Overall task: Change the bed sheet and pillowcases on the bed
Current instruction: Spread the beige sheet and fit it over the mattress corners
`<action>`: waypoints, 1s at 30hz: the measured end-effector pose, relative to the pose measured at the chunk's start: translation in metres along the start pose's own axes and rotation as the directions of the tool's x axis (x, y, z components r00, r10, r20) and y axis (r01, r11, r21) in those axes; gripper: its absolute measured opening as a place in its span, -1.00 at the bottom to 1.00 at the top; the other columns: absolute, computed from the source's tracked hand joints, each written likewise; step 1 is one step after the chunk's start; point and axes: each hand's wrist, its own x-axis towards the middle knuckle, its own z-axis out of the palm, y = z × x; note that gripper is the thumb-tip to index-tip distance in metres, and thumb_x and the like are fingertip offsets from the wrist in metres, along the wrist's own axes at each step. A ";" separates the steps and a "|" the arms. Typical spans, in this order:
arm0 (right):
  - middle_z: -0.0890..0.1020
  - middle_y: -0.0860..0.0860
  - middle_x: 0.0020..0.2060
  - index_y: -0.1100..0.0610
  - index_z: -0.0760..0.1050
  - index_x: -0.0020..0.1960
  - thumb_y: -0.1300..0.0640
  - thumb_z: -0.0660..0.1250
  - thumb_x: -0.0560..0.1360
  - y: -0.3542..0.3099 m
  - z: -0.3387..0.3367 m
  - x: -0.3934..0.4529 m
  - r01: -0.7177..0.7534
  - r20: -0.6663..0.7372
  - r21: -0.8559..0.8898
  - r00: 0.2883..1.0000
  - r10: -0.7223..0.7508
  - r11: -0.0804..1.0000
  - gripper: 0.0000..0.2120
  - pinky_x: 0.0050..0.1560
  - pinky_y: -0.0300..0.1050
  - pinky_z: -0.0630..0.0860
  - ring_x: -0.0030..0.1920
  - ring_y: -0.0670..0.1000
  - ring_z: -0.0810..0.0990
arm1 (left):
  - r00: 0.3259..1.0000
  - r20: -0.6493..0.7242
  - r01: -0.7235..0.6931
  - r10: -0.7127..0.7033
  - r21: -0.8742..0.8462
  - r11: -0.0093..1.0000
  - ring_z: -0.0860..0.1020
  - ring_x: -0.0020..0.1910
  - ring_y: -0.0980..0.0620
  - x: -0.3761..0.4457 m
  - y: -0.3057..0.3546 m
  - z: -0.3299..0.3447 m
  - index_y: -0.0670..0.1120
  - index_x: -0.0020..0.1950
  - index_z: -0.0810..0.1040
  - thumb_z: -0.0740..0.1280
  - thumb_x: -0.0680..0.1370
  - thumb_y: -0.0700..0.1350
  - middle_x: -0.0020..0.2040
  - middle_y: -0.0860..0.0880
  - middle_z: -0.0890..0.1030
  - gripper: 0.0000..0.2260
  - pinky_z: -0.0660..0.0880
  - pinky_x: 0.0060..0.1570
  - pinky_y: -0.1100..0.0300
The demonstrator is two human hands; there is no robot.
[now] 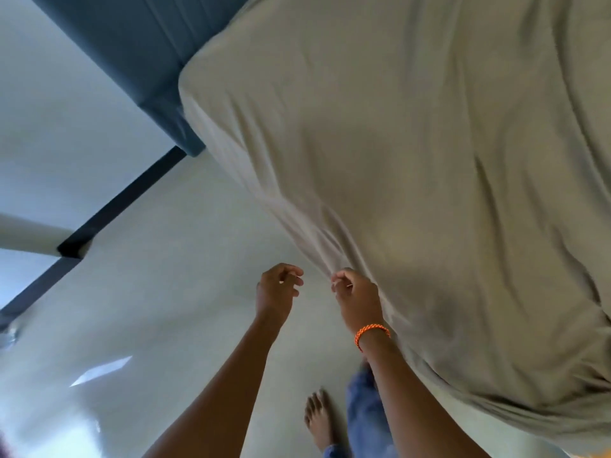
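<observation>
Beige bed sheet [413, 160] bunched at its edge in our right hand [358, 300], fingers pinching the fabric, our left hand [276, 292] beside it, loosely curled, holding nothing

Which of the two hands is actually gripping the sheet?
The right hand, the one with the orange wristband, pinches the sheet; the left hand hangs beside it, holding nothing.
</observation>
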 end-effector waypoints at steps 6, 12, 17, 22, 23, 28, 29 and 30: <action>0.68 -0.12 -0.11 -0.05 0.60 0.02 0.18 0.31 0.56 -0.063 0.065 0.091 0.090 -0.073 -0.115 0.992 -0.099 0.989 -0.84 0.00 0.01 0.63 -0.06 -0.05 0.66 | 0.999 -0.030 0.041 -0.044 -0.101 0.994 0.61 -0.33 0.12 0.114 0.034 -0.047 -0.13 -0.04 0.72 0.29 0.58 -0.34 -0.18 -0.09 0.73 -0.77 0.45 -0.37 0.36; 0.60 0.02 -0.07 0.00 0.53 0.08 0.18 0.50 0.32 -0.108 0.116 0.192 0.059 -0.036 -0.744 0.991 -0.128 0.665 -0.64 -0.12 0.02 0.46 -0.08 0.11 0.59 | 0.963 -0.038 0.252 -0.265 -0.207 0.945 0.62 -0.17 0.04 0.257 0.065 -0.054 0.01 0.05 0.68 0.34 0.63 -0.15 -0.08 -0.01 0.75 -0.87 0.44 -0.20 0.22; 0.66 0.04 -0.24 0.04 0.44 -0.21 -0.01 0.20 0.50 -0.136 0.140 0.219 0.292 0.411 -0.709 0.911 0.041 0.642 -0.83 -0.25 -0.10 0.34 -0.26 0.05 0.57 | 0.889 -0.222 0.334 -0.399 -0.280 0.900 0.67 -0.08 -0.09 0.338 0.095 -0.066 0.07 -0.05 0.62 0.30 0.61 -0.12 -0.06 -0.03 0.74 -0.86 0.62 -0.06 0.08; 0.71 -0.05 -0.18 -0.01 0.63 -0.01 0.07 0.31 0.60 -0.197 0.166 0.277 0.159 0.228 -0.605 0.973 -0.022 0.780 -0.88 -0.24 -0.24 0.37 -0.18 -0.02 0.65 | 0.904 -0.248 0.238 -0.347 -0.381 0.893 0.67 -0.16 -0.04 0.400 0.134 -0.120 0.03 -0.01 0.66 0.27 0.59 -0.23 -0.11 -0.01 0.74 -0.78 0.53 -0.14 0.14; 0.71 -0.02 -0.17 0.00 0.63 0.00 0.07 0.32 0.60 -0.211 0.174 0.289 0.182 0.217 -0.586 0.974 -0.064 0.789 -0.89 -0.24 -0.23 0.37 -0.16 0.02 0.67 | 0.909 -0.256 0.212 -0.330 -0.397 0.893 0.66 -0.16 -0.04 0.414 0.141 -0.132 0.01 0.00 0.66 0.26 0.60 -0.25 -0.10 -0.03 0.74 -0.78 0.51 -0.14 0.14; 0.73 -0.04 -0.10 -0.01 0.62 0.06 0.10 0.32 0.58 -0.291 0.235 0.357 0.232 0.206 -0.498 0.968 -0.146 0.836 -0.87 -0.18 -0.19 0.44 -0.09 0.03 0.68 | 0.890 -0.338 0.193 -0.307 -0.331 0.924 0.67 0.03 -0.09 0.499 0.166 -0.196 0.09 -0.01 0.61 0.24 0.67 -0.17 0.07 -0.03 0.71 -0.79 0.64 0.07 -0.03; 0.73 -0.04 -0.09 -0.02 0.63 0.07 0.11 0.31 0.58 -0.307 0.248 0.372 0.226 0.190 -0.478 0.970 -0.151 0.849 -0.86 -0.16 -0.18 0.47 -0.09 0.04 0.68 | 0.894 -0.332 0.205 -0.301 -0.295 0.933 0.66 0.08 -0.11 0.519 0.169 -0.207 0.12 0.02 0.60 0.24 0.67 -0.10 0.13 -0.04 0.70 -0.82 0.64 0.13 -0.08; 0.73 -0.04 -0.08 -0.02 0.63 0.06 0.11 0.30 0.57 -0.319 0.258 0.385 0.207 0.166 -0.467 0.975 -0.145 0.860 -0.85 -0.15 -0.15 0.50 -0.08 0.04 0.68 | 0.906 -0.302 0.220 -0.297 -0.263 0.939 0.65 0.12 -0.12 0.537 0.173 -0.215 0.13 0.11 0.61 0.23 0.67 -0.04 0.19 -0.06 0.68 -0.84 0.63 0.17 -0.13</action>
